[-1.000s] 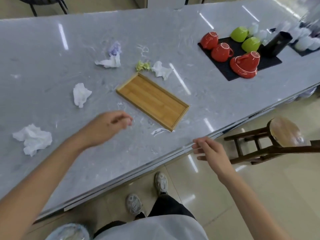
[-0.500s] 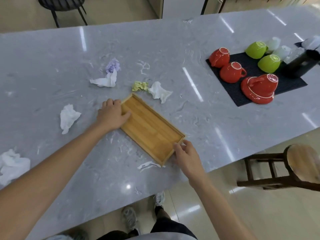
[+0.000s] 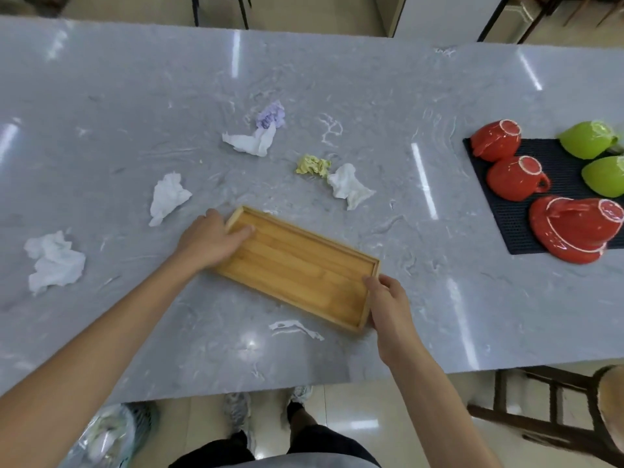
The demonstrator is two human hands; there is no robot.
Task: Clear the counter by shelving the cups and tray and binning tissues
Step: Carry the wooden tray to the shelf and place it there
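A flat bamboo tray (image 3: pixel 297 268) lies at an angle on the grey marble counter (image 3: pixel 337 79). My left hand (image 3: pixel 212 241) grips its far left end, thumb over the rim. My right hand (image 3: pixel 388 298) grips its near right end. Crumpled tissues lie around it: white ones (image 3: pixel 54 261) (image 3: pixel 169 197) (image 3: pixel 251 143) (image 3: pixel 349 185), a purple one (image 3: pixel 270 114) and a yellow one (image 3: pixel 312 164). Upside-down red cups (image 3: pixel 496 140) (image 3: pixel 515 177), a red cup on a saucer (image 3: pixel 574 228) and green cups (image 3: pixel 587 138) (image 3: pixel 604 175) rest on a black mat (image 3: pixel 557 157) at the right.
A wooden stool (image 3: pixel 557 410) stands by the counter's near right edge. A bin lined with a clear bag (image 3: pixel 108 437) sits on the floor at the lower left. My feet are under the counter edge. Chair legs show beyond the far edge.
Both hands reached from above the counter edge to the tray and closed on its two ends. The view shifted right and closer over the tray.
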